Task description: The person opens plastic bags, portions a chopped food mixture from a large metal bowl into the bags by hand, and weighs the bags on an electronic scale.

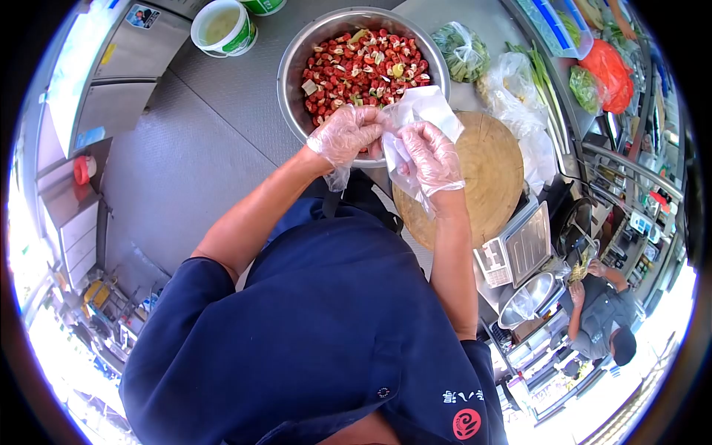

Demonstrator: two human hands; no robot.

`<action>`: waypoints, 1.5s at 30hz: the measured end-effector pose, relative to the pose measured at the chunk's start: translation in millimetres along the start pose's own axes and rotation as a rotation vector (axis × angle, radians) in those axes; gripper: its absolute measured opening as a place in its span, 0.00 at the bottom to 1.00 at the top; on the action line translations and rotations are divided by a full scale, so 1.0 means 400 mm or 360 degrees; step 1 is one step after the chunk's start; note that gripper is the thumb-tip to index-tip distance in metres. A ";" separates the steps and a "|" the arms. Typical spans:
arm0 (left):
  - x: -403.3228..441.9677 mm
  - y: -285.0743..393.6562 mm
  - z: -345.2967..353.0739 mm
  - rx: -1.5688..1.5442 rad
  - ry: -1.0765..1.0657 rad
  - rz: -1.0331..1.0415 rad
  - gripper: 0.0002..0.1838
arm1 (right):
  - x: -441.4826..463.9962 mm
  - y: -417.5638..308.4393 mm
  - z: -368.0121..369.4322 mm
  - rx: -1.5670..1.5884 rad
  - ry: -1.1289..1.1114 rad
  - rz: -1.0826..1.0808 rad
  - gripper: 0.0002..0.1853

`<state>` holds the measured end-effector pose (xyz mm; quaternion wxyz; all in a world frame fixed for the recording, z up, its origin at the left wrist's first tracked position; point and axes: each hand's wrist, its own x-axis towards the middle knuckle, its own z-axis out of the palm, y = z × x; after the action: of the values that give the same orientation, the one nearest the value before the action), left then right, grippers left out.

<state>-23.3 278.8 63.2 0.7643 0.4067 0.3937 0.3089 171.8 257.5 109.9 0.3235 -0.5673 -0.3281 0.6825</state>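
White plastic (439,110) hangs over the near rim of a steel bowl (288,104), clamped by my right hand (432,159); my left hand's (337,141) fingers, bunched at its edge, hide whether they grip it. I judge the step as plastic-handling, calling for two-sided purchase; beneath the right fingers lies a round block (489,182).

Head view: from the wearer's head, it looks forward and steeply down.
Blue shirt (319,319): very near, in the lower middle.
Steel bowl (285,81): farther, at the top middle.
Edges: curved, the view is very wide.
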 end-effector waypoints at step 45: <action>0.012 -0.001 0.006 -0.0248 0.0323 -0.0051 0.11 | -0.038 0.002 0.015 -0.0630 0.0066 -0.0134 0.11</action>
<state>-18.7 281.4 61.9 0.7547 0.3065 0.4502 0.3659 168.2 244.3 118.6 0.2406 -0.6196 -0.4726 0.5786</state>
